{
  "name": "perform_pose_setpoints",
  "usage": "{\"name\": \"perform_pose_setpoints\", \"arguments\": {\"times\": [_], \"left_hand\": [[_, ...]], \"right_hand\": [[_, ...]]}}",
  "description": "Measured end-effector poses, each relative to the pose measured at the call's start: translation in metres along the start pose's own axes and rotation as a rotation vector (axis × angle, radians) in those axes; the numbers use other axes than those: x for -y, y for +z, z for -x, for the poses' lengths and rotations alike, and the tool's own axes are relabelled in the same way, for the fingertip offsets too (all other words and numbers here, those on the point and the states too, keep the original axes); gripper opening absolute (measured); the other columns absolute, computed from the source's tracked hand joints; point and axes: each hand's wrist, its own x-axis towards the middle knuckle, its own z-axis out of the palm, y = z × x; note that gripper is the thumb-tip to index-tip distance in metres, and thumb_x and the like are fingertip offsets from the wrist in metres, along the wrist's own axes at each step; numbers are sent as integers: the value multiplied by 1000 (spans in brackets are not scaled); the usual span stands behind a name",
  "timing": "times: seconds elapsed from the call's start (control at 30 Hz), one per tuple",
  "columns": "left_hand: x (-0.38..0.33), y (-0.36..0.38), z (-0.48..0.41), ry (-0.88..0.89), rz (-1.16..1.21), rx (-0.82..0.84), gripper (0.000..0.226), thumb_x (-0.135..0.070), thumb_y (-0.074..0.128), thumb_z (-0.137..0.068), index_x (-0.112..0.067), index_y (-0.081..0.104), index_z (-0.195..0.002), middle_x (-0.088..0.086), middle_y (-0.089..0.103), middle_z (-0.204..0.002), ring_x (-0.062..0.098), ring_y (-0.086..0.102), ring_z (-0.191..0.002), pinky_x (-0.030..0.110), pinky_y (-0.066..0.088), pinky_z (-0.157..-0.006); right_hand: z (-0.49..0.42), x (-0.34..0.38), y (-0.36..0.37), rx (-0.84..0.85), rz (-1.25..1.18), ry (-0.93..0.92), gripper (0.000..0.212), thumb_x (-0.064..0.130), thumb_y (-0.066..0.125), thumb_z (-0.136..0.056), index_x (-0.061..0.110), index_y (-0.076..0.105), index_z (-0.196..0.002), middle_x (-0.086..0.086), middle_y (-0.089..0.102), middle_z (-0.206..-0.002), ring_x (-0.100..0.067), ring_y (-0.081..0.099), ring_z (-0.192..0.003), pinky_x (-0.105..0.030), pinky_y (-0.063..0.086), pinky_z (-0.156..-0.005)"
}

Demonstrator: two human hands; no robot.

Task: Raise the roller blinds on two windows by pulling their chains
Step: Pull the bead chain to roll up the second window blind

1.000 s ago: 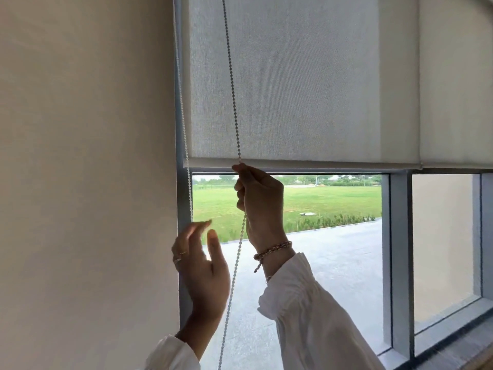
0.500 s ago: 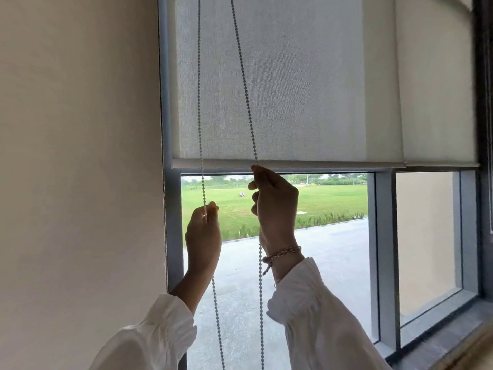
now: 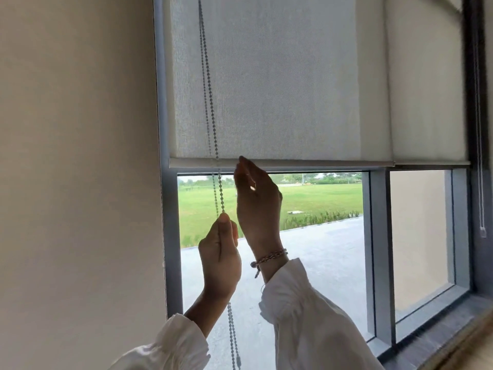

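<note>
Daylight through the window (image 3: 269,236) backlights the hands (image 3: 220,252); edges bow slightly.

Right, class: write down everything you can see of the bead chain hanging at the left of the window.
The bead chain is a loop of small grey, metal-looking beads. Its two strands hang close together in front of the roller blind near the frame's left side. The left hand pinches it below the blind's bottom bar; the strands continue down beneath. The right hand is open beside it, not touching.

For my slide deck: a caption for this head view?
Left hand grips the bead chain below a half-raised blind; right hand open beside it.
</note>
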Motion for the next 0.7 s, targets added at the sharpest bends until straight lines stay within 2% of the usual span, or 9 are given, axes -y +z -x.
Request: {"name": "perform_pose_setpoints", "arguments": {"times": [0.07, 0.13, 0.23, 0.3, 0.4, 0.47, 0.6, 0.63, 0.7], "left_hand": [[0, -4, 1, -37, 38, 19, 43, -31, 36, -91, -34, 49, -50, -16, 39, -44, 4, 30, -44, 39, 17, -51], [-1, -8, 0, -38, 36, 52, 42, -32, 35, -90, -35, 48, -50, -16, 39, -46, 4, 30, -46, 34, 18, -53], [-4, -11, 1, -26, 24, 92, 38, -40, 35, -87, -36, 46, -51, -16, 39, -46, 3, 28, -46, 25, 21, -50], [-5, -12, 0, -4, 9, 106, 37, -40, 34, -87, -38, 47, -52, -15, 42, -46, 2, 30, -45, 18, 23, -48], [-5, -14, -1, 36, -38, 119, 37, -38, 32, -88, -39, 46, -54, -15, 43, -46, 1, 31, -44, 14, 23, -45], [-4, -16, -2, 41, -47, 131, 37, -35, 33, -89, -38, 46, -54, -16, 43, -47, 1, 32, -46, 17, 25, -48], [-5, -21, -3, 28, -52, 154, 36, -34, 34, -89, -38, 45, -55, -17, 43, -49, 2, 32, -48, 35, 24, -52], [-6, -22, -3, 37, -68, 158, 36, -34, 33, -90, -38, 45, -56, -16, 43, -49, 2, 32, -48, 36, 24, -52], [-8, -25, -4, 67, -99, 162, 37, -33, 33, -90, -38, 45, -57, -16, 43, -49, 3, 33, -47, 29, 25, -51]], "right_hand": [[-7, 10, 4, 162, -285, 202, 25, 13, 49, -93, 7, 59, -115, -9, 69, -101, -20, 67, -82, -34, 56, -76], [-13, 17, 7, 266, -579, 383, 15, 11, 47, -94, 7, 62, -96, -8, 65, -85, -16, 65, -63, -27, 56, -59], [-19, 20, 12, 339, -739, 483, 20, 16, 47, -95, 7, 61, -84, -3, 51, -60, -6, 43, -40, -17, 36, -37], [-20, 21, 16, 341, -746, 484, 27, 22, 47, -95, 8, 61, -78, 3, 39, -49, -3, 29, -35, -15, 23, -32], [-19, 22, 16, 320, -808, 469, 32, 22, 49, -94, 10, 57, -66, 11, 33, -38, -1, 24, -31, -12, 19, -31], [-17, 21, 15, 315, -881, 457, 33, 21, 49, -94, 11, 55, -63, 12, 32, -37, -2, 22, -32, -11, 19, -31], [-14, 25, 14, 325, -928, 411, 34, 20, 48, -94, 10, 54, -62, 12, 30, -37, -1, 22, -32, -11, 20, -30], [-13, 26, 14, 324, -929, 401, 35, 20, 48, -94, 10, 55, -62, 12, 30, -37, -1, 22, -32, -11, 20, -31], [-11, 27, 15, 316, -924, 378, 35, 20, 49, -94, 11, 55, -60, 11, 29, -38, -2, 21, -32, -11, 19, -32]]}}
